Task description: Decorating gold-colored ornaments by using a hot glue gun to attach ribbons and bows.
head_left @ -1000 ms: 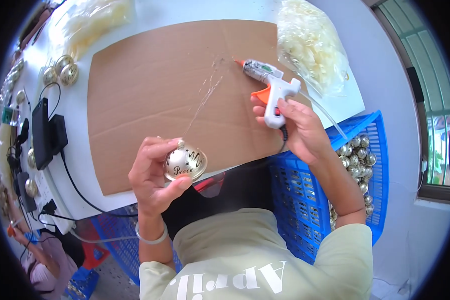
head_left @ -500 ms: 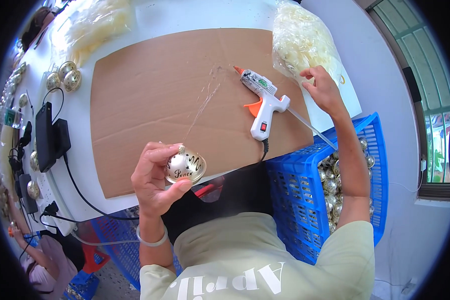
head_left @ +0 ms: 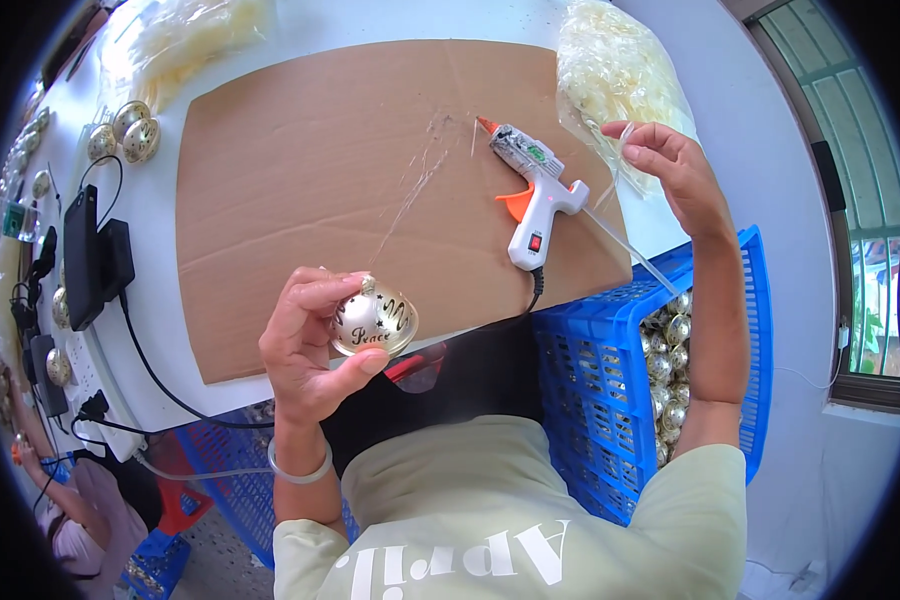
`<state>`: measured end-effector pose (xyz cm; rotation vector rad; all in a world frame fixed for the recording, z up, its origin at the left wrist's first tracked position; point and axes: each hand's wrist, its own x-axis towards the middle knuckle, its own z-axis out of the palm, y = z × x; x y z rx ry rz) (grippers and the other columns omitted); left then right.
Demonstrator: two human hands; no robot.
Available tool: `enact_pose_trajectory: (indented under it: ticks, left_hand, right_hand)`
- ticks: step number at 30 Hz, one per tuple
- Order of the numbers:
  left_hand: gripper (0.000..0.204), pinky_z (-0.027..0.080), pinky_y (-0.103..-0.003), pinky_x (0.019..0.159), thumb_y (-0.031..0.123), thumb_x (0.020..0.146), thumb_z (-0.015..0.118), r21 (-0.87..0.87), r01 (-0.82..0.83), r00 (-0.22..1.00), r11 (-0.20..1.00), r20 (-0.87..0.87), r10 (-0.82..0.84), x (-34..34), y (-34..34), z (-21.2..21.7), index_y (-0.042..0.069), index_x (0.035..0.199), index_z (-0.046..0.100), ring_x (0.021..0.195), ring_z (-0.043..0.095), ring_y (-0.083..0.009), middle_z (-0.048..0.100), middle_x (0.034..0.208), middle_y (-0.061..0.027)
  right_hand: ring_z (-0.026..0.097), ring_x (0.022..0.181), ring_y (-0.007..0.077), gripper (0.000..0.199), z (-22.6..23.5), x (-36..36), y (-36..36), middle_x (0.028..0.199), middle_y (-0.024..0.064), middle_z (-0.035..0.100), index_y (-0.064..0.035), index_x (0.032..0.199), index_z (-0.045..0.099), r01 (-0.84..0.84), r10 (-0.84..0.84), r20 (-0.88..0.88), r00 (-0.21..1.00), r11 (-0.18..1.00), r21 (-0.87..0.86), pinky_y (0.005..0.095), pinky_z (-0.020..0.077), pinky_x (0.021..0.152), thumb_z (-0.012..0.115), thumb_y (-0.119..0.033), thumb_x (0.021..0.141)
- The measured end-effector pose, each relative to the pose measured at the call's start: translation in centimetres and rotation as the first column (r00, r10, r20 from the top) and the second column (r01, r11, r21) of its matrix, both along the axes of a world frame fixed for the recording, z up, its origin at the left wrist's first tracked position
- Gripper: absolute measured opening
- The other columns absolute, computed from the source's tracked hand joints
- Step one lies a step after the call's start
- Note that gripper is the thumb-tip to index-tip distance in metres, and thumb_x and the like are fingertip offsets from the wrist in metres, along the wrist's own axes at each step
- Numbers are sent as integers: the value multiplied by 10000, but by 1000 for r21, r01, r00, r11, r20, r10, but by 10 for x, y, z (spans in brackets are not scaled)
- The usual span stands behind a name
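My left hand (head_left: 305, 350) is closed on a shiny gold bauble (head_left: 375, 325) with dark lettering and stars, held over the table's front edge. Fingers and thumb grip its sides, and its small cap points up. At the right, my right hand (head_left: 678, 170) pinches a thin, pale ribbon loop (head_left: 625, 136) between thumb and fingertips. This hand is beside a clear plastic bag (head_left: 620, 70) full of similar cream-coloured strands. Between the hands, a white glue gun (head_left: 542, 205) with an orange trigger and nozzle lies on a brown cardboard sheet (head_left: 300, 190).
A blue crate (head_left: 595, 400) of gold baubles stands at my right. Several baubles (head_left: 140, 138), a black device (head_left: 85, 260) and cables lie at the left. Another plastic bag (head_left: 180, 45) is at the far left. Strings of glue mark the cardboard. A co-worker's arm (head_left: 70, 500) shows at lower left.
My right hand has drawn back slightly from the bag and now has a pale ribbon loop in its fingertips. The bauble has turned a little in my left hand.
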<state>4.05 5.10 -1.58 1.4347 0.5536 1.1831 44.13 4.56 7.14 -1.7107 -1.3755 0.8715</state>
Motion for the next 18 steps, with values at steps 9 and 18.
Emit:
enact_pose_trajectory:
  ticks: [9, 18]
  left_hand:
    - [530, 516, -274, 835, 80, 744, 847, 37, -7, 1000, 999, -7, 7, -20, -4, 1, -58, 1193, 602, 967, 603, -171, 556, 1074, -113]
    - [491, 532, -236, 766, 18, 741, 829, -41, 12, 996, 999, 87, -9, -36, -18, 1, -15, 1185, 623, 941, 615, -131, 566, 1072, -80]
  right_hand:
    - [677, 909, 169, 275, 21, -113, 1, 973, 142, 712, 11, 1144, 596, -158, 155, -284, 946, 987, 14, 254, 522, 723, 681, -42, 888]
    - [652, 713, 144, 119, 19, -181, -16, 898, 144, 683, -6, 960, 700, -431, 414, -437, 798, 900, 66, 234, 519, 544, 677, 41, 852]
